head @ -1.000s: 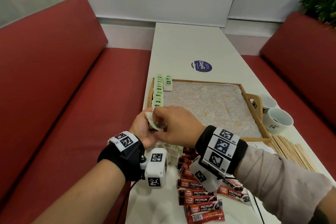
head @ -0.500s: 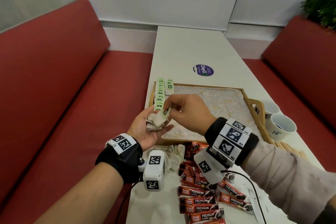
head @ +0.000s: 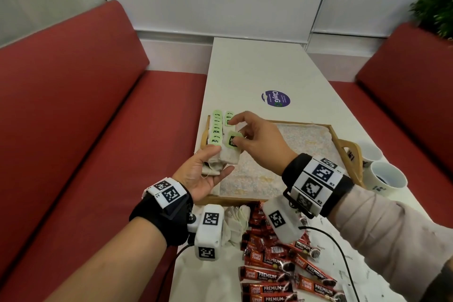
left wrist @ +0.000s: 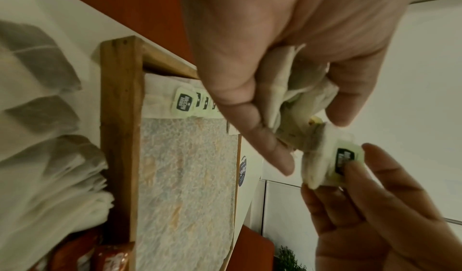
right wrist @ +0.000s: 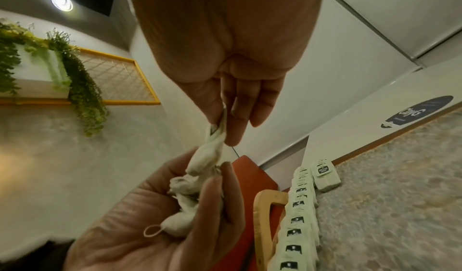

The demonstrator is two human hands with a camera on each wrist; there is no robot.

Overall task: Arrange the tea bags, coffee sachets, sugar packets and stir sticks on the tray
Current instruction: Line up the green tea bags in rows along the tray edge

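left hand (head: 203, 174) cups bunched tea bags (head: 215, 164) over tray (head: 348, 144) corner; right hand (head: 259, 140) pinches green tag (head: 231, 141) of top tea bag; coffee sachets (head: 269, 274) on bench (head: 245, 68)

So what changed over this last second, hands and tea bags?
The right hand has drawn one tea bag up out of the bunch in the left hand, towards the tray. The row on the tray and the coffee sachets are unchanged.
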